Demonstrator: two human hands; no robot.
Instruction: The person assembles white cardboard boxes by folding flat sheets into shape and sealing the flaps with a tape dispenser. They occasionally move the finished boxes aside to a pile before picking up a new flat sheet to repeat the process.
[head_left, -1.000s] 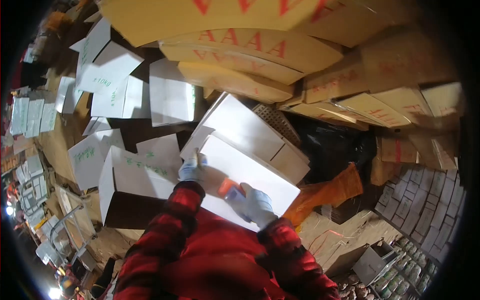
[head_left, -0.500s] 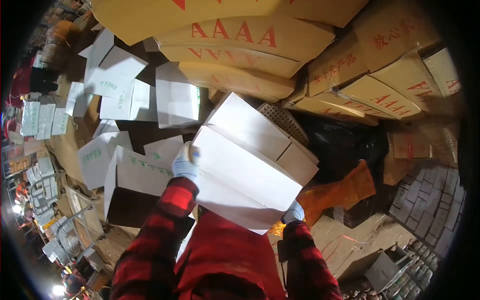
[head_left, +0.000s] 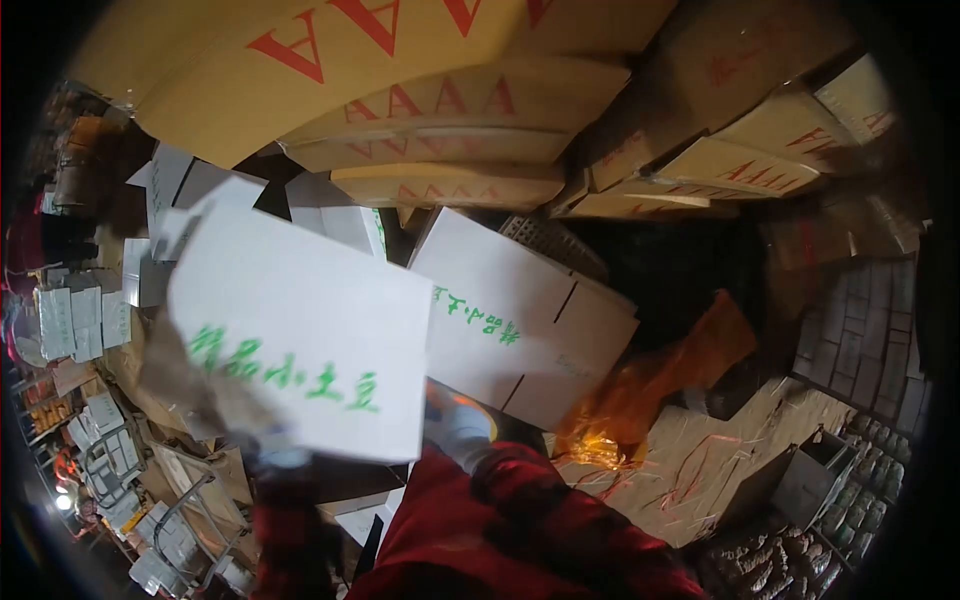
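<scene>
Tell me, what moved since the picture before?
The left hand lifted a white cardboard box with green writing up and leftward. The right hand now sits under the second white box. The brown AAA cartons and orange bag stayed put.

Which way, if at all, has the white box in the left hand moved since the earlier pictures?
Yes. The white box has swung left and up, off the flat white carton it lay on, held by the left hand.
</scene>
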